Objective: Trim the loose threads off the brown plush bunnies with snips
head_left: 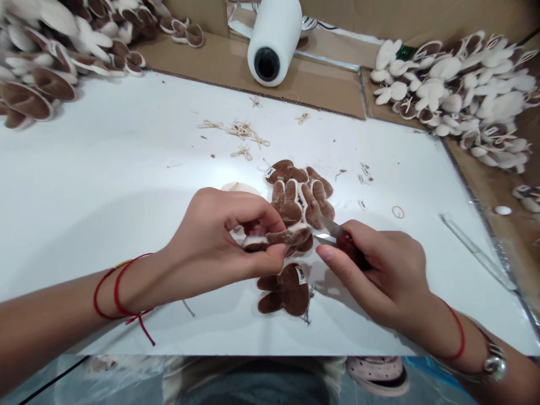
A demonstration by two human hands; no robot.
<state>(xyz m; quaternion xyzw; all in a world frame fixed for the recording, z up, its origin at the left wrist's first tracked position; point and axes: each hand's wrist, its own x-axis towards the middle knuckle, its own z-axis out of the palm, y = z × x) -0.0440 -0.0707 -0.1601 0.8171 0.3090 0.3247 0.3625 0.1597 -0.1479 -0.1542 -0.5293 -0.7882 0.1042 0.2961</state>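
Observation:
My left hand (236, 239) pinches a small brown and white plush piece (291, 236) near the middle of the white table. In my right hand (375, 264) are red-handled scissors (352, 244), their blades slightly apart and pointing at the right end of that piece. Just behind my fingers lies a cluster of brown bunny-shaped pieces (289, 202), one with a white tag. A separate brown bunny piece (291, 289), tagged and with dark threads at its edge, lies in front of my hands. A pale round piece is partly hidden behind my left hand.
Small cream bows (242, 129) lie behind the cluster. Plush pieces are heaped at the back left (50, 56) and back right (459, 84). A white thread cone (274, 42) rests on cardboard (324, 84). Loose tags, a yellow ring (397, 212) and clear tweezers-like strip (476, 250) are at right.

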